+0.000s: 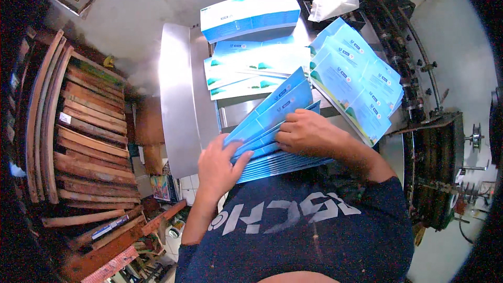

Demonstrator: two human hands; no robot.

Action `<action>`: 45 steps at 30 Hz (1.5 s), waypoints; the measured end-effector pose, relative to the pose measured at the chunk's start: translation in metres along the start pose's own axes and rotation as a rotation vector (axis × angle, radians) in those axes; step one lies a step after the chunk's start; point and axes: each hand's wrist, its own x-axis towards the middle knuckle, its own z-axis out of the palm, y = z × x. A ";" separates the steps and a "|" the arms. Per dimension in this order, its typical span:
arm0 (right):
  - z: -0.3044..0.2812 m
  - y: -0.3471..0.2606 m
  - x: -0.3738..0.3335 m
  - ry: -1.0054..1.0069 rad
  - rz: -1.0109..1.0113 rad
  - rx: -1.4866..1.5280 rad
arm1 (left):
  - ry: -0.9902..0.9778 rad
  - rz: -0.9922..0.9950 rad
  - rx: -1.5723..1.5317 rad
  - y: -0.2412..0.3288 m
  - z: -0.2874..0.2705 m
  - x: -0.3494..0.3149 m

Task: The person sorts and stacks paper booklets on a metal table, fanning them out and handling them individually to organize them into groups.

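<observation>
Dark T-shirt (314, 246) below a fanned bundle of blue printed paper sheets (277, 106)

Bearing large pale lettering, the shirt is just on the near side of the bundle. Well to the bundle's left stands a tall array of brown wooden slats (94, 149); well to its right, a dark metal machine with rods (414, 94). Beyond and left of the bundle stretches a shiny silver metal table (178, 99).

Just right of the bundle is a loose spread of blue landscape-printed sheets (351, 81). The bundle itself lies between both hands, its upper sheets splayed diagonally over level lower layers. Beyond it are overlapping white-and-green sheets (257, 65), then a neat blue-and-white stack (250, 14).

The left hand (217, 165) pinches the bundle's left end, thumb on top. The right hand (304, 133) curls against its right side; whether those fingers pinch a sheet, I cannot tell. Far beyond the bundle, rightward, sits a crumpled white cloth or bag (334, 4).
</observation>
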 end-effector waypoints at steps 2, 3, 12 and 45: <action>-0.001 0.000 0.001 0.058 -0.020 0.033 | -0.018 -0.017 -0.010 0.003 -0.003 0.000; 0.000 0.000 0.000 0.038 -0.004 0.042 | -0.029 -0.026 -0.015 0.004 -0.003 0.000; -0.041 0.027 -0.014 0.153 0.218 -0.008 | 0.029 0.014 -0.020 0.006 -0.006 0.000; -0.029 0.005 -0.029 -0.059 0.108 0.319 | -0.041 -0.045 0.057 0.006 -0.003 0.010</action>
